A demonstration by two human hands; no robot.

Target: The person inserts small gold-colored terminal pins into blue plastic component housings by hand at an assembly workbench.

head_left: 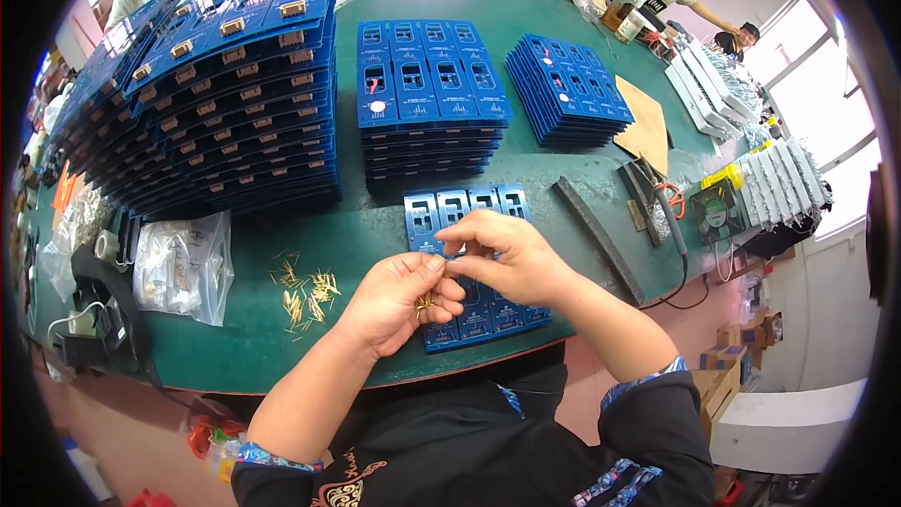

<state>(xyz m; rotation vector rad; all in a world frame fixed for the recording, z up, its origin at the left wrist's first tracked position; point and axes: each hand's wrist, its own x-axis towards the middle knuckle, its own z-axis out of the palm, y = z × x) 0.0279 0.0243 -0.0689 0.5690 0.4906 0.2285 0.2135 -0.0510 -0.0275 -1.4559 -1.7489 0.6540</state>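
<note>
My left hand (399,296) is curled, with several thin gold-coloured metal pins (424,303) held in its fingers. Close against its thumb tip, my right hand (516,253) closes in a pinch; whatever lies between those fingertips is too small to make out. Both hands are over a blue circuit board panel (479,321) lying flat near the table's front edge, and they cover its middle. Left of my left hand, a loose heap of the same kind of pins (312,297) is scattered on the green table (263,357).
Tall stacked circuit boards (244,122) stand at left, with smaller stacks (432,84) (572,84) behind the hands. A clear plastic bag (183,268) lies at left. At right are a dark bar (598,242), a corded tool (674,221) and white strips (784,192). Other people sit across the table.
</note>
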